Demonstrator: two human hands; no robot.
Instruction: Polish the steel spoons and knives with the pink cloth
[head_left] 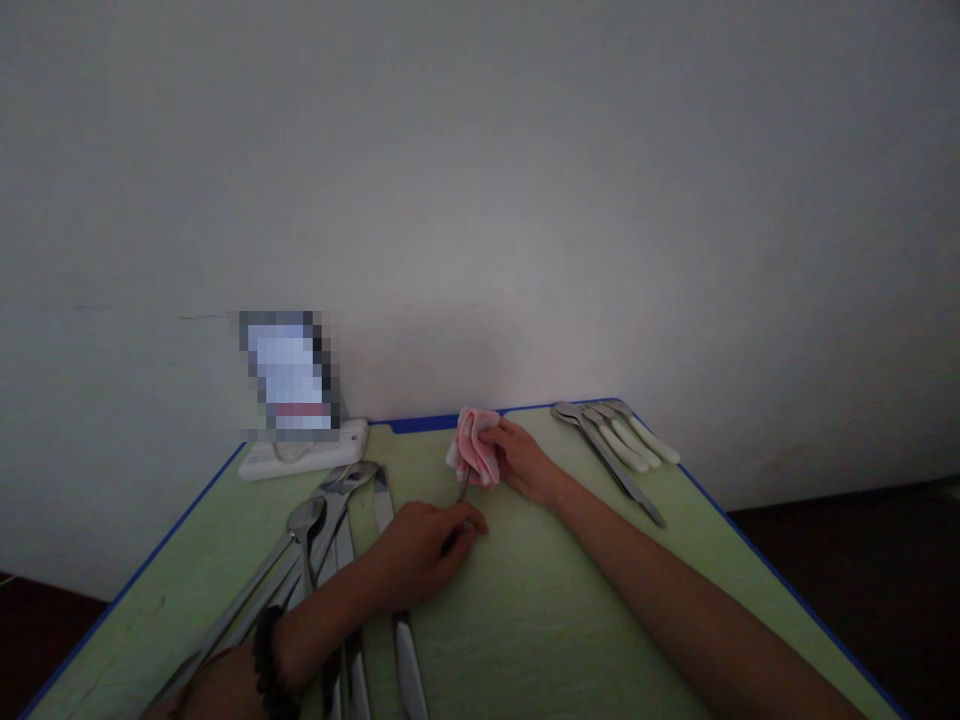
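Note:
My left hand (431, 550) is closed around the thin metal handle (464, 486) of a piece of cutlery. Its upper end disappears into a crumpled pink and white cloth (475, 440), so I cannot tell which kind it is. Pinching that cloth around the hidden end is my right hand (521, 458), fingers closed. Under and beside my left forearm lies a loose pile of metal cutlery, with a spoon (306, 518) on top and a table knife (409, 665) along its right side.
On the table's right side, a long metal spoon (611, 468) lies beside several white-handled pieces (634, 450), some of them forks. A blurred phone-like screen (289, 370) leans above a white block (304, 452) at the back left. The green table (525, 620) meets a grey wall.

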